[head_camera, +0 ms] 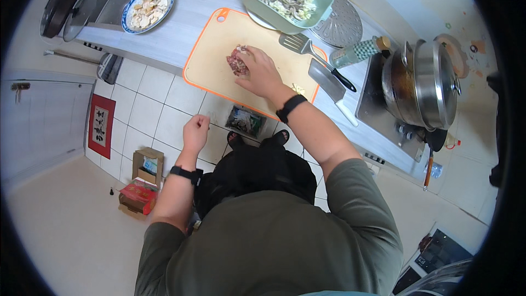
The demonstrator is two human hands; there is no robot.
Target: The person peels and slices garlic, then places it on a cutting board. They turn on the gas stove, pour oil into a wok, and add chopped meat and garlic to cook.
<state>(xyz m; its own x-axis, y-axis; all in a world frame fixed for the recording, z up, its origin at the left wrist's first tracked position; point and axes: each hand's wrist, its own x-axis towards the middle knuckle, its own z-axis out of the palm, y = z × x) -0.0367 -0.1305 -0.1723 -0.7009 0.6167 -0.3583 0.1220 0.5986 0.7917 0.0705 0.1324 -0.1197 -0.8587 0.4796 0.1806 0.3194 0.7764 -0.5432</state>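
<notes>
On an orange-rimmed cutting board [205, 57] lies a clump of raw meat [237, 61]. My right hand [259, 72] rests over the clump's right side with its fingers spread against it; the palm hides part of the meat. My left hand [196, 131] hangs in front of the counter's edge, fingers curled in, with no object visible in it. Small pale chopped pieces [298, 89] lie near the board's lower right corner. A slotted metal spatula [296, 43] lies across the board's right edge, and a cleaver [327, 79] with a white handle lies beside it.
A green basin [287, 24] of sliced mushrooms stands behind the board, next to a perforated steamer plate [341, 20]. Left is a blue-rimmed plate [128, 26] of pale slices. Right are a bottle with a checkered cover [363, 51] and a steel pot [427, 86] on the stove. A bin [246, 121] stands below.
</notes>
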